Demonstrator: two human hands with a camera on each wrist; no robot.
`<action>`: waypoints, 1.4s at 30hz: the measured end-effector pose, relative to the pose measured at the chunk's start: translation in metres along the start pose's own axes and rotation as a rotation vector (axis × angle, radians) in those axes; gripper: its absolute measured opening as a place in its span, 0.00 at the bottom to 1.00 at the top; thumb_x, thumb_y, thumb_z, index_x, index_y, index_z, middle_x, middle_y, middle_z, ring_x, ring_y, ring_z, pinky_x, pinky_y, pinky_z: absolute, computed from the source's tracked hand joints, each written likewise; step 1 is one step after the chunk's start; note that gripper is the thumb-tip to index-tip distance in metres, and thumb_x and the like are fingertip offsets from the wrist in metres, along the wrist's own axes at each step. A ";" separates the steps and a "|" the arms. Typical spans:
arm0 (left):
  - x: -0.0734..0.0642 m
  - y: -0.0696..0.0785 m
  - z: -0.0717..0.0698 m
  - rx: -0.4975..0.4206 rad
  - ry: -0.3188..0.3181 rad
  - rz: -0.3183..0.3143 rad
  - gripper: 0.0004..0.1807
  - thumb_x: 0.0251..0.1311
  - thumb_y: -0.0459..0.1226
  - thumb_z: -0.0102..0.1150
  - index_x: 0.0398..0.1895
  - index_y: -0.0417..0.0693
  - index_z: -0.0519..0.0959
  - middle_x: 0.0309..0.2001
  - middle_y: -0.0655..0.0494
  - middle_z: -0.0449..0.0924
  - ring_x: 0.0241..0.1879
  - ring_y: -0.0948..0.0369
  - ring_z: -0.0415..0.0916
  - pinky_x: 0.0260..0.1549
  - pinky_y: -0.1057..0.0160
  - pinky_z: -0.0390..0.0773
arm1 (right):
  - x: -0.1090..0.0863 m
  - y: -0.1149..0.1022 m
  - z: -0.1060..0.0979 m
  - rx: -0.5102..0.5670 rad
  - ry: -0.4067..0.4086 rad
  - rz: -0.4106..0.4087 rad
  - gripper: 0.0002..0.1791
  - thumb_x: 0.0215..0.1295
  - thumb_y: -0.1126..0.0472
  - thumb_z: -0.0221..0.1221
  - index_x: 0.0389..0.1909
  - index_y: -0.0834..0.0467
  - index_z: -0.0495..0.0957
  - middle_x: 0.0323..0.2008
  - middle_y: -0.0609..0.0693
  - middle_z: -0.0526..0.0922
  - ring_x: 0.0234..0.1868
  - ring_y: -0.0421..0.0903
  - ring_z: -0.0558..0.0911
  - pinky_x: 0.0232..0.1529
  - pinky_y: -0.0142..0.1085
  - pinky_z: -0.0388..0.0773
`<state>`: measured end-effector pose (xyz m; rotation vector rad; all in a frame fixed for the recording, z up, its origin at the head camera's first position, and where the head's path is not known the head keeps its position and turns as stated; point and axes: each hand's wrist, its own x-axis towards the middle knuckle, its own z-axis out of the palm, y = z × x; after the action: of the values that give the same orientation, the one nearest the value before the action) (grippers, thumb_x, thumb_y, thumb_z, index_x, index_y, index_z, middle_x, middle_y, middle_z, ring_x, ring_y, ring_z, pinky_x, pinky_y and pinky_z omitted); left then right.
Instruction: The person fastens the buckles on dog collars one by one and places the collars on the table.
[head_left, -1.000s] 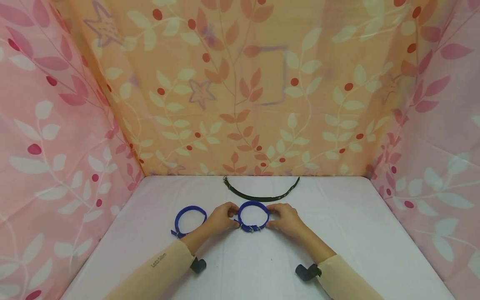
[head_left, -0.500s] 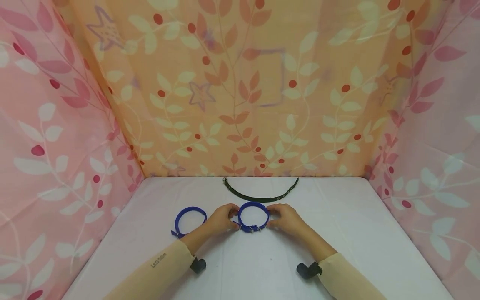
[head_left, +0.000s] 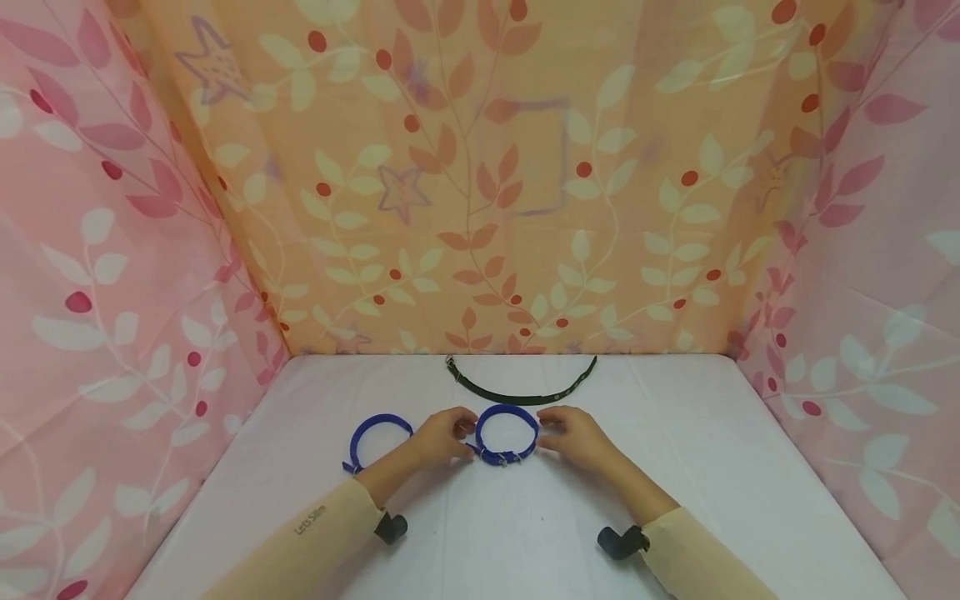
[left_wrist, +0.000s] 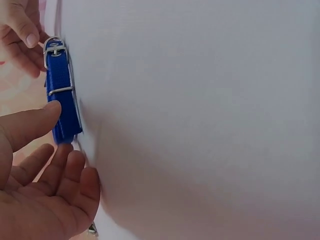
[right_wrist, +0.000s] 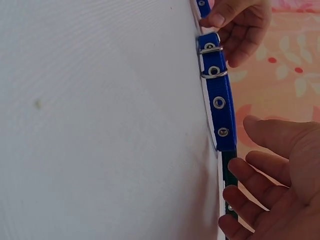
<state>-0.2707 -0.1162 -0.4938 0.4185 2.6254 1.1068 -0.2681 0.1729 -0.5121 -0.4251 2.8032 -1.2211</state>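
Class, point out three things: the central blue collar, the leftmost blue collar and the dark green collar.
Central blue collar (head_left: 497,458), head view: buckled front band.
Leftmost blue collar (head_left: 383,417), head view: far band.
Dark green collar (head_left: 522,400), head view: middle of strap.

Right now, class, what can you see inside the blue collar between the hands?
Inside the blue collar, the white tabletop shows; whatever lies directly beneath the collar itself is covered.

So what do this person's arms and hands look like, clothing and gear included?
The left sleeve is beige, with dark lettering that seems to read "LetsSlim"; the right sleeve is beige, no print showing. A stubby black device sits by the left cuff, a similar black device by the right. The left hand and right hand are gloveless.
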 end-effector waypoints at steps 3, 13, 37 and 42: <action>0.000 0.001 -0.006 0.022 -0.004 0.013 0.28 0.55 0.30 0.74 0.60 0.42 0.78 0.53 0.51 0.83 0.54 0.53 0.79 0.59 0.50 0.78 | -0.001 -0.002 -0.002 0.023 -0.003 0.032 0.24 0.64 0.58 0.71 0.60 0.57 0.81 0.55 0.50 0.85 0.60 0.52 0.81 0.66 0.54 0.73; 0.009 0.010 -0.030 0.081 0.046 0.083 0.20 0.63 0.35 0.70 0.57 0.41 0.80 0.54 0.47 0.83 0.53 0.52 0.79 0.57 0.49 0.79 | 0.002 -0.005 -0.022 -0.033 0.037 0.026 0.22 0.68 0.55 0.67 0.60 0.58 0.81 0.54 0.51 0.86 0.62 0.56 0.79 0.65 0.57 0.73; 0.055 -0.002 -0.068 0.248 0.279 -0.065 0.27 0.66 0.43 0.66 0.61 0.34 0.76 0.53 0.39 0.83 0.55 0.45 0.80 0.57 0.45 0.78 | 0.038 0.040 -0.081 -0.152 0.296 -0.066 0.19 0.70 0.54 0.65 0.54 0.63 0.82 0.45 0.58 0.89 0.52 0.61 0.83 0.55 0.56 0.78; 0.076 -0.008 -0.067 0.306 0.309 -0.104 0.33 0.66 0.48 0.66 0.66 0.34 0.72 0.59 0.37 0.80 0.58 0.43 0.79 0.58 0.44 0.78 | 0.055 0.053 -0.081 -0.138 0.324 -0.005 0.20 0.70 0.54 0.64 0.54 0.64 0.81 0.46 0.59 0.88 0.54 0.61 0.83 0.58 0.57 0.77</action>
<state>-0.3655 -0.1379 -0.4635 0.1754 3.0631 0.7908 -0.3454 0.2499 -0.4919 -0.2602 3.1732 -1.1990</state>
